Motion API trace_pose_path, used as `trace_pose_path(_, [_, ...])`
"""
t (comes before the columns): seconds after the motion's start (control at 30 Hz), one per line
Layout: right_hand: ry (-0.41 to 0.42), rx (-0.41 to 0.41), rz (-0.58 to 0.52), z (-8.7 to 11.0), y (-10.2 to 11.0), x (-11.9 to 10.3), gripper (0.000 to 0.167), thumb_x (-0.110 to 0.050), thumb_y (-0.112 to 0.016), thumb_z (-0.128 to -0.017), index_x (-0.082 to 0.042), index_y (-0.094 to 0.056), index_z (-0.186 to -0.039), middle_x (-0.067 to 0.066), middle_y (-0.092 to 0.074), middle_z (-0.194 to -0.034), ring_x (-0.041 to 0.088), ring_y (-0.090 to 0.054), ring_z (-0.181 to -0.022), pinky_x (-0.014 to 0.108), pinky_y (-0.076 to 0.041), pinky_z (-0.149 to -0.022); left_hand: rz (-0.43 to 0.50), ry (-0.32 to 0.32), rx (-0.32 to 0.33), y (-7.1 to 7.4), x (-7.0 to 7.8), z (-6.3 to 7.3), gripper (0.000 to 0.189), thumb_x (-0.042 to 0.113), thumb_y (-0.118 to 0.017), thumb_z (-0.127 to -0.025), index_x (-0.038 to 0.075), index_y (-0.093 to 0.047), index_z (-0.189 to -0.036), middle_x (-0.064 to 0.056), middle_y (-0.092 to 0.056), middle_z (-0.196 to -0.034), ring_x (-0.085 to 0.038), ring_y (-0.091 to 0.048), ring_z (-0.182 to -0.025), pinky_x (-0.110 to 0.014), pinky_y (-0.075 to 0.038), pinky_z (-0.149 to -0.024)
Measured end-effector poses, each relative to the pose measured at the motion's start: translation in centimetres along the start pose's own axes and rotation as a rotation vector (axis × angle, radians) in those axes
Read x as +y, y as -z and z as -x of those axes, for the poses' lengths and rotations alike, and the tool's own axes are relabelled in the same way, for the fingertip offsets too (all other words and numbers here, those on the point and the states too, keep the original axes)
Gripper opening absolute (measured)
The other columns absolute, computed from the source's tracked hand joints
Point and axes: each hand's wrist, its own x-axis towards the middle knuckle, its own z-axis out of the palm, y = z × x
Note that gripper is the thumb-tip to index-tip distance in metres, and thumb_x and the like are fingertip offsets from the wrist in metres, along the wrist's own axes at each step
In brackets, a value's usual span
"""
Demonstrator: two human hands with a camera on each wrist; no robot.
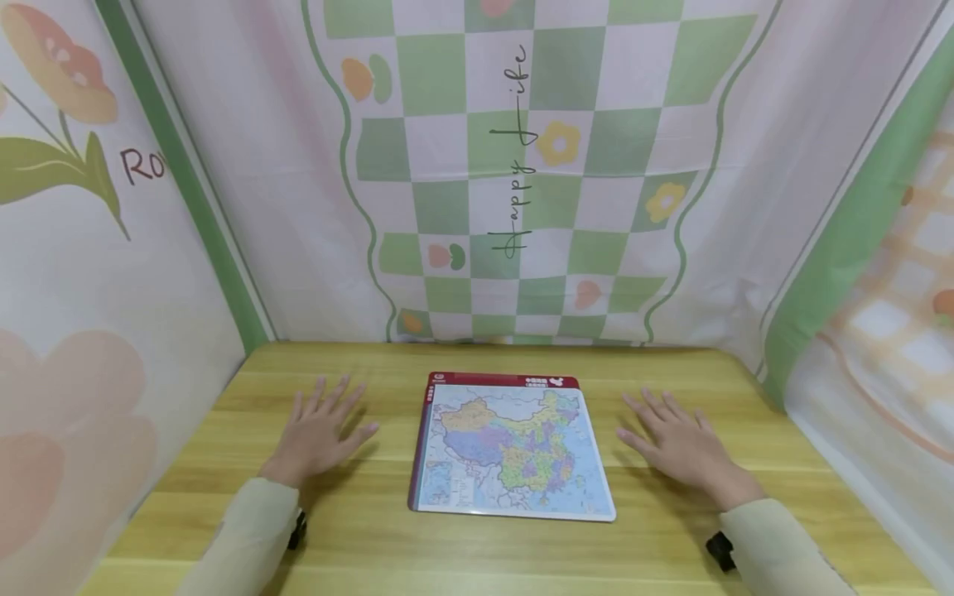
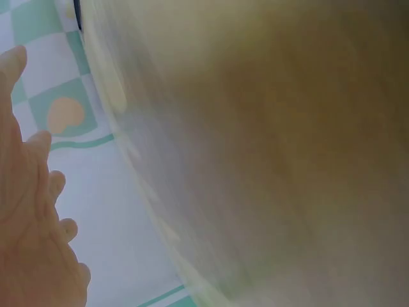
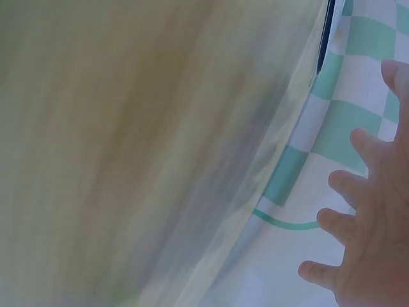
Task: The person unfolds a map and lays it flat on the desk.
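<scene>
A flat, rounded-corner map board [image 1: 514,447] lies on the wooden table between both hands. It bears a coloured map of China, with a dark red band along its far edge and several layers showing at its left side. To its left, my left hand [image 1: 316,434] is palm down with fingers spread, holding nothing. On the other side, my right hand [image 1: 681,443] is spread the same way, apart from the board. Each wrist view shows its own hand, left [image 2: 29,224] and right [image 3: 377,211], with straight fingers. Whether the palms touch the table cannot be told.
The wood-grain table [image 1: 358,538] reaches back to a green-and-white checked curtain [image 1: 499,199]. Printed fabric walls stand at the left [image 1: 67,273] and right [image 1: 894,273]. A dark strap piece shows at each wrist, below the pale sleeves [image 1: 249,530].
</scene>
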Motion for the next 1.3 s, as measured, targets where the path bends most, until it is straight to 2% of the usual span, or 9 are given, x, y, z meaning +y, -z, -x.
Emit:
trace_pose_path(0.17, [0.024,0.01,-0.029,-0.2,-0.1,-0.4,0.075,-0.06,-0.043,-0.101,-0.014,-0.03,-0.159,0.023,-0.021,-0.162,0.053,-0.016,-0.144,0.08,-0.009,-0.105,0.007,-0.029,-0.003,-0.2,0.4,-0.3,0.077,0.059,-0.045,-0.1,0.015,-0.025,-0.16,-0.015,-0.015,-0.164,-0.049,-0.005,-0.148,-0.071,-0.001,-0.114])
trace_pose_path(0.4, [0.088,0.021,-0.065,-0.4,-0.5,-1.0,0.071,-0.054,-0.047,-0.102,-0.008,-0.035,-0.156,0.024,-0.027,-0.159,0.054,-0.024,-0.141,0.08,-0.018,-0.103,0.003,-0.143,0.007,-0.5,1.0,-0.7,0.079,0.049,-0.057,-0.099,0.008,-0.027,-0.158,-0.02,-0.019,-0.162,-0.05,-0.009,-0.147,-0.07,-0.009,-0.114])
trace_pose_path(0.63, [0.164,0.064,-0.124,-0.7,-1.3,-1.4,0.066,-0.046,-0.051,-0.103,-0.003,-0.04,-0.152,0.028,-0.032,-0.155,0.055,-0.029,-0.138,0.077,-0.022,-0.105,0.038,-0.204,0.008,-1.0,1.5,-1.1,0.077,0.047,-0.057,-0.099,0.004,-0.029,-0.157,-0.023,-0.023,-0.161,-0.052,-0.016,-0.145,-0.071,-0.013,-0.113])
trace_pose_path(0.77, [0.177,0.001,-0.209,-0.9,-1.3,-2.0,0.067,-0.044,-0.052,-0.103,0.004,-0.041,-0.149,0.031,-0.034,-0.153,0.054,-0.03,-0.138,0.071,-0.024,-0.109,0.069,-0.27,-0.018,-1.5,2.0,-1.4,0.073,0.043,-0.058,-0.1,-0.001,-0.034,-0.153,-0.026,-0.029,-0.158,-0.053,-0.023,-0.143,-0.07,-0.018,-0.113])
trace_pose_path(0.9, [0.153,-0.083,-0.243,-1.0,-1.1,-2.6,0.068,-0.045,-0.052,-0.103,0.005,-0.042,-0.148,0.03,-0.037,-0.152,0.051,-0.032,-0.139,0.067,-0.026,-0.111,0.095,-0.32,-0.082,-1.7,2.8,-1.7,0.07,0.039,-0.057,-0.101,-0.002,-0.035,-0.152,-0.025,-0.031,-0.157,-0.05,-0.024,-0.144,-0.064,-0.018,-0.116])
trace_pose_path(1.03, [0.165,-0.113,-0.272,-1.2,-1.2,-3.0,0.064,-0.041,-0.053,-0.104,0.006,-0.044,-0.146,0.029,-0.04,-0.15,0.05,-0.035,-0.138,0.065,-0.028,-0.111,0.113,-0.338,-0.142,-1.8,3.7,-1.9,0.066,0.037,-0.053,-0.103,-0.002,-0.035,-0.153,-0.025,-0.03,-0.158,-0.049,-0.021,-0.145,-0.063,-0.016,-0.117])
trace_pose_path(1.2, [0.19,-0.135,-0.28,-1.3,-1.2,-3.5,0.059,-0.039,-0.053,-0.104,0.006,-0.05,-0.143,0.029,-0.045,-0.147,0.049,-0.039,-0.135,0.065,-0.031,-0.11,0.131,-0.362,-0.17,-2.0,4.6,-2.0,0.061,0.033,-0.052,-0.104,-0.001,-0.037,-0.152,-0.023,-0.034,-0.157,-0.051,-0.022,-0.144,-0.064,-0.017,-0.116])
trace_pose_path(1.3, [0.208,-0.144,-0.277,-1.4,-1.2,-3.7,0.057,-0.038,-0.053,-0.104,0.006,-0.053,-0.139,0.029,-0.048,-0.144,0.049,-0.042,-0.133,0.065,-0.033,-0.109,0.114,-0.352,-0.192,-2.0,5.1,-2.1,0.058,0.031,-0.05,-0.104,0.002,-0.037,-0.153,-0.019,-0.034,-0.158,-0.048,-0.022,-0.145,-0.063,-0.019,-0.116])
